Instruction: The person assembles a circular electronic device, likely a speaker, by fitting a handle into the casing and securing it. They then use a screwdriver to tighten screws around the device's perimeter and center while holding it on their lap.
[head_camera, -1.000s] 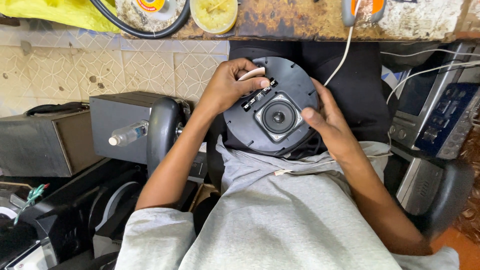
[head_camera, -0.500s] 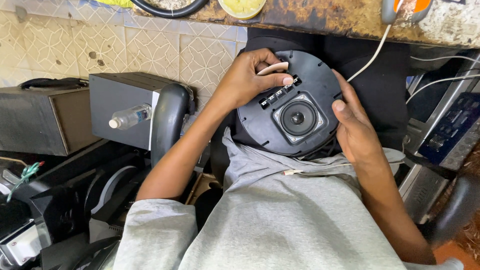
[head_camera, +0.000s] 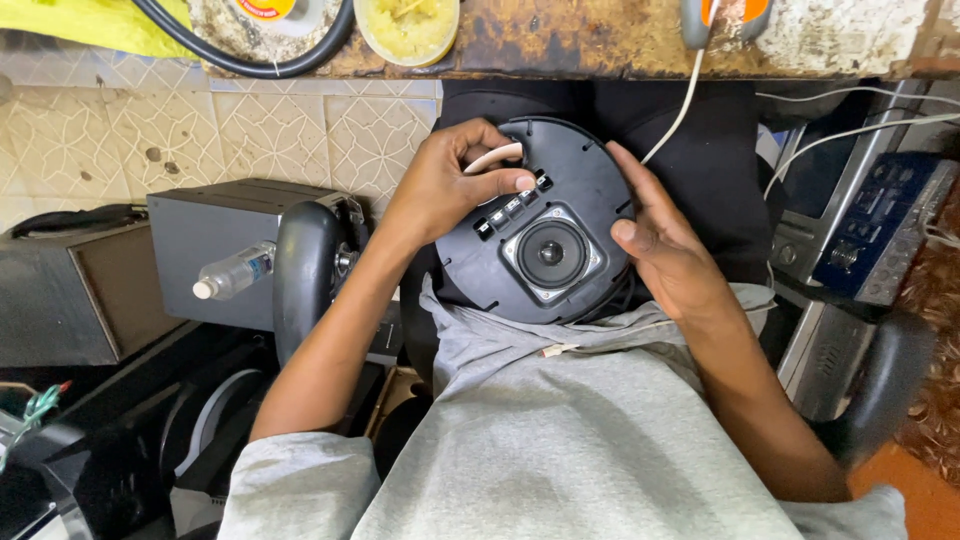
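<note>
A round black device (head_camera: 560, 180) with a small square-framed speaker (head_camera: 551, 253) and a row of black buttons rests on my lap against my grey shirt. My left hand (head_camera: 450, 185) lies over its upper left part, fingers curled around a thin pale rod-like tool (head_camera: 492, 158), thumb pressing by the buttons. On the right rim of the device, my right hand (head_camera: 665, 245) steadies it with thumb and fingers.
A rusty workbench edge (head_camera: 600, 50) runs along the top, with a yellow paste tub (head_camera: 405, 25) and a black cable coil. A white cable (head_camera: 680, 100) hangs down. Grey boxes, a plastic bottle (head_camera: 235, 272) and chair armrests stand left; stacked electronics (head_camera: 870, 240) stand right.
The view has shifted, so the device sits more central. My left thumb has moved down toward the button row; my right hand keeps its hold on the rim.
</note>
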